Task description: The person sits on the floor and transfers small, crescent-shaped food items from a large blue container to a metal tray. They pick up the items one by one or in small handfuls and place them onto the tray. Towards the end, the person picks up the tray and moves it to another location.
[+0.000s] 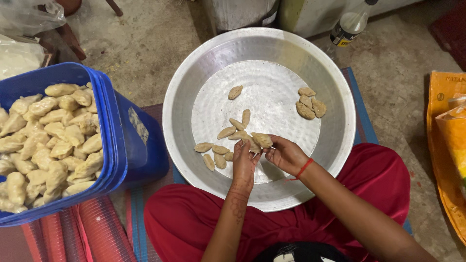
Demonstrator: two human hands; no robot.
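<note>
A wide hammered metal pan [330, 87] rests on my lap over red cloth. Both my hands meet at its near side on one folded dough dumpling [262, 139]. My left hand [244, 162] pinches its near edge, and my right hand [287, 155], with a red thread at the wrist, holds its right end. Several shaped dumplings [221, 145] lie loose in the pan just left of my hands. A small cluster of dumplings [308, 104] sits at the pan's right, and a single dumpling [235, 92] lies farther back.
A blue plastic tub [138, 140] heaped with finished dumplings [48, 140] stands at my left. A plastic bottle [347, 24] lies beyond the pan. An orange bag [446, 145] is at the right, rolled red mats [97, 228] at the lower left, on concrete floor.
</note>
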